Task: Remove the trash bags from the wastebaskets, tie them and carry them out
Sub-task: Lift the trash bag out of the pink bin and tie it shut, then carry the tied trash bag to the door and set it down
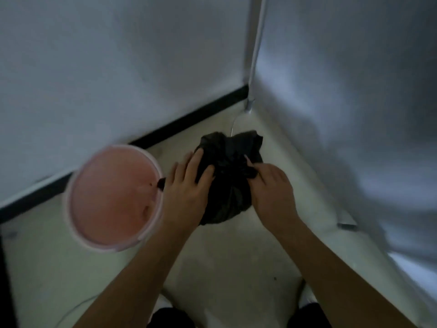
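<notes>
Trash bag (228, 159) — left hand (186, 188) flat against its side, right hand (272, 185) pinching top

Pink wastebasket (113, 195) motion-blurred, right hand (272, 185) fingertips buried in trash bag (227, 192) folds, forearms (142, 280) cropped below

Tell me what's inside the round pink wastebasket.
The round pink plastic wastebasket holds no bag: bare pink walls, a few dark specks and a dark scrap at its rim. The black plastic trash bag sits outside; blur hides finer detail.
</notes>
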A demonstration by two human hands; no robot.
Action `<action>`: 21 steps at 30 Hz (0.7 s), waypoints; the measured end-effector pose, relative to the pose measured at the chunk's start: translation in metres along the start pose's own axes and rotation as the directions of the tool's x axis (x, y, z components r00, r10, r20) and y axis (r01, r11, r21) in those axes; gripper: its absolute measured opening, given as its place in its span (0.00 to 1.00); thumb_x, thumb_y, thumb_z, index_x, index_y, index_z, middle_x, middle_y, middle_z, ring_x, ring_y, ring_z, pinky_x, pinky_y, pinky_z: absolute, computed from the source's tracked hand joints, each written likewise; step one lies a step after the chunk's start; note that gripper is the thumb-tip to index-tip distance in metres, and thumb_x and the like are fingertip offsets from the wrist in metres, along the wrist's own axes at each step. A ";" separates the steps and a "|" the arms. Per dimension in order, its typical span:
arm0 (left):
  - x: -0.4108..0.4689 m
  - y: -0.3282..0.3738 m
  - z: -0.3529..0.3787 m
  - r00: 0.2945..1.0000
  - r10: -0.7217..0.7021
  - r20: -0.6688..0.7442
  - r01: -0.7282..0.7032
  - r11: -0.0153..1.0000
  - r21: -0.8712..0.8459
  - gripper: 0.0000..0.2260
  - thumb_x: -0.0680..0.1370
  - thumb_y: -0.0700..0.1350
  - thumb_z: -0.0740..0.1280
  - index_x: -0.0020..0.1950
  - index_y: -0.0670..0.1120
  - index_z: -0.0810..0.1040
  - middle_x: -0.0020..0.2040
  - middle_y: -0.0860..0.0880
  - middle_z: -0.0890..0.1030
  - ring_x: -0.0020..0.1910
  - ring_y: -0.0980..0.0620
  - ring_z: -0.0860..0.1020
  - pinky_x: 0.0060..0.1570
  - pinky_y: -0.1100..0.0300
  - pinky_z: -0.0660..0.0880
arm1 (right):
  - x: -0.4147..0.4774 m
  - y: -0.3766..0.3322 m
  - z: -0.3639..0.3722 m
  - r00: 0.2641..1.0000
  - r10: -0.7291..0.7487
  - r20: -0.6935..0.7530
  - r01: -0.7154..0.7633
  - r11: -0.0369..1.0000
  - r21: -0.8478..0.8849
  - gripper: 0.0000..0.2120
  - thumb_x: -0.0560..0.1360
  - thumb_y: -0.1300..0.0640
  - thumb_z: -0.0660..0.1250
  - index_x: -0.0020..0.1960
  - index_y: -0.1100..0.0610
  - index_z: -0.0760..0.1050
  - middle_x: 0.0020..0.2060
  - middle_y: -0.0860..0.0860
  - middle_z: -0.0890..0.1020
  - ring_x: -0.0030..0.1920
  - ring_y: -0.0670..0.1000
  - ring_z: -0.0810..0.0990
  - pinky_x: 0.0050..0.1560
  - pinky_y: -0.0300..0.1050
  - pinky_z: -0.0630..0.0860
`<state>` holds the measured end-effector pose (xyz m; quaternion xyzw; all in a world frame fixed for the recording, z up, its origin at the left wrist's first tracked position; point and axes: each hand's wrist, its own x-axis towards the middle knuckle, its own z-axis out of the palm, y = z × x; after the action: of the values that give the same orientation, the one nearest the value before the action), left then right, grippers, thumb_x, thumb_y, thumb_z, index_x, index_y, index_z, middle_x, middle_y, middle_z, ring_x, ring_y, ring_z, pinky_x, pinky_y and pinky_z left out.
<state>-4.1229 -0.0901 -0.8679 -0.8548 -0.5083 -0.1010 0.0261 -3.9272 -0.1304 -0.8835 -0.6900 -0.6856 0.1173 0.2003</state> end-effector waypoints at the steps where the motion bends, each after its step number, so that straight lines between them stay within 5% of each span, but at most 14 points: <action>1: 0.006 0.003 -0.043 1.000 -0.003 0.002 0.003 1.000 0.003 0.10 0.81 0.43 0.64 0.59 0.42 0.79 0.67 0.34 0.76 0.64 0.32 0.76 0.61 0.34 0.72 | 0.002 -0.017 -0.045 1.000 -0.026 0.010 0.026 0.997 -0.073 0.22 0.78 0.61 0.63 0.71 0.63 0.70 0.47 0.58 0.82 0.47 0.59 0.81 0.54 0.54 0.78; 6: 0.043 0.029 -0.270 0.994 0.107 -0.026 -0.105 0.992 0.064 0.10 0.77 0.43 0.66 0.57 0.43 0.81 0.69 0.35 0.74 0.70 0.32 0.71 0.66 0.29 0.64 | 0.004 -0.102 -0.268 0.990 -0.138 -0.030 0.130 0.976 -0.173 0.29 0.76 0.54 0.65 0.75 0.57 0.65 0.43 0.52 0.83 0.43 0.54 0.82 0.58 0.53 0.78; 8: 0.052 0.049 -0.363 0.983 0.177 -0.043 -0.174 0.983 0.060 0.12 0.79 0.44 0.61 0.56 0.44 0.82 0.69 0.35 0.75 0.71 0.33 0.71 0.66 0.29 0.64 | -0.003 -0.131 -0.359 0.982 -0.180 -0.062 0.165 0.965 -0.202 0.28 0.71 0.53 0.71 0.70 0.52 0.70 0.47 0.53 0.83 0.48 0.56 0.82 0.60 0.56 0.77; 13: 0.076 0.092 -0.501 0.929 0.284 -0.237 -0.284 0.958 0.036 0.15 0.82 0.51 0.59 0.53 0.46 0.83 0.66 0.37 0.78 0.68 0.35 0.74 0.67 0.30 0.64 | -0.031 -0.170 -0.508 0.970 -0.158 -0.183 0.091 0.941 -0.327 0.21 0.73 0.49 0.69 0.65 0.50 0.74 0.63 0.59 0.75 0.67 0.63 0.73 0.66 0.66 0.72; 17: 0.075 0.134 -0.544 0.808 0.421 -0.412 -0.476 0.879 -0.035 0.12 0.81 0.48 0.62 0.53 0.45 0.83 0.64 0.39 0.79 0.67 0.37 0.74 0.68 0.32 0.64 | -0.093 -0.189 -0.576 0.963 -0.046 -0.266 -0.085 0.884 -0.460 0.29 0.67 0.51 0.79 0.66 0.51 0.75 0.67 0.61 0.74 0.70 0.66 0.71 0.66 0.67 0.71; 21: 0.049 0.192 -0.575 0.679 0.551 -0.485 -0.684 0.715 -0.145 0.12 0.81 0.47 0.62 0.54 0.44 0.82 0.62 0.41 0.80 0.65 0.38 0.76 0.66 0.34 0.67 | -0.196 -0.211 -0.599 0.873 0.148 -0.465 -0.383 0.799 -0.463 0.27 0.70 0.53 0.78 0.65 0.50 0.73 0.66 0.59 0.75 0.70 0.65 0.72 0.67 0.66 0.71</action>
<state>-4.0166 -0.2244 -0.2844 -0.9283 -0.1446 -0.3413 0.0280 -3.8618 -0.3987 -0.2789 -0.8178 -0.5271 -0.1997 0.1160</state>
